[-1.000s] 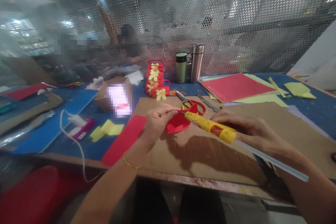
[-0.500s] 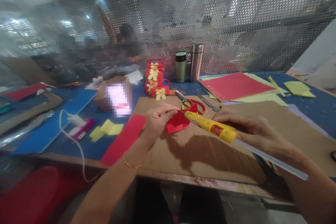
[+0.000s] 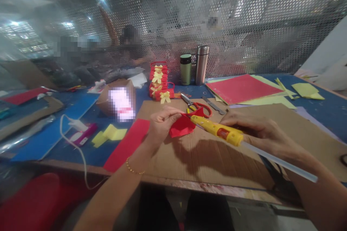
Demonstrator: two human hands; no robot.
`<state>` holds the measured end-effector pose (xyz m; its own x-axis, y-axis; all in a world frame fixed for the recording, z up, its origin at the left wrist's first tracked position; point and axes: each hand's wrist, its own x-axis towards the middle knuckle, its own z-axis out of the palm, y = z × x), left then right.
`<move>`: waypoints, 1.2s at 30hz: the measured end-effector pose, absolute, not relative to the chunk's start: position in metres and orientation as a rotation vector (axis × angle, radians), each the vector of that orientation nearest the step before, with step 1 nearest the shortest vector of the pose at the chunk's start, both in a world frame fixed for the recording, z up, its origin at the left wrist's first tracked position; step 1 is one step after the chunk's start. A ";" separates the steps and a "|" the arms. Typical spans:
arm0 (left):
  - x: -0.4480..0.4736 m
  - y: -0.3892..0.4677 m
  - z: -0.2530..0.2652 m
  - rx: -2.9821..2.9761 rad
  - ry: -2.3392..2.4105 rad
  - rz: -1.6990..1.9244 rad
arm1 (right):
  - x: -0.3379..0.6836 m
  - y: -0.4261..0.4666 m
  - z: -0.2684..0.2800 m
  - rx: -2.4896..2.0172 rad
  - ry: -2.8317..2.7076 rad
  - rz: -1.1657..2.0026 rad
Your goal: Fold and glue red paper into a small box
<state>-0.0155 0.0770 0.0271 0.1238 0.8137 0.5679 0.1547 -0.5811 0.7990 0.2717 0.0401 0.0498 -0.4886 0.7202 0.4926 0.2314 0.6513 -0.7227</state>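
Observation:
Between its thumb and fingers my left hand (image 3: 162,124) pinches a folded piece of red paper (image 3: 182,127) above the cardboard sheet (image 3: 173,162). My right hand (image 3: 255,130) grips a yellow hot glue gun (image 3: 217,130), and a long clear glue stick (image 3: 279,160) sticks out of its back end. The nozzle points left and meets the upper edge of the red paper near my left fingertips; whether it touches is hard to make out. Just behind the paper lie scissors with red handles (image 3: 207,109) and something with yellow handles, partly hidden.
Small red paper baskets with yellow bows (image 3: 159,83) stand at the back, beside a green tumbler (image 3: 185,70) and a steel flask (image 3: 202,65). Red sheets (image 3: 244,89) lie back right. At left are a lit phone (image 3: 121,103), yellow paper pieces (image 3: 115,132) and a corded purple power strip (image 3: 84,134).
The glue gun's tip has shifted very slightly along the red paper's upper edge. Both hands keep their holds, and the view has moved a little.

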 end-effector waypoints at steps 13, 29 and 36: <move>-0.017 0.078 0.028 1.754 0.963 1.465 | 0.270 0.040 0.056 -0.611 -2.066 0.714; -0.017 0.076 0.025 1.799 0.906 1.403 | 0.269 0.038 0.055 -0.628 -2.061 0.752; -0.016 0.077 0.019 1.735 0.915 1.368 | 0.268 0.039 0.055 -0.635 -2.088 0.760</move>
<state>-0.0160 0.0765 0.0194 0.1799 0.8706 0.4579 0.0907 -0.4782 0.8735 0.2682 0.0385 0.0548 -0.5479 0.6588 0.5155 0.1730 0.6922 -0.7007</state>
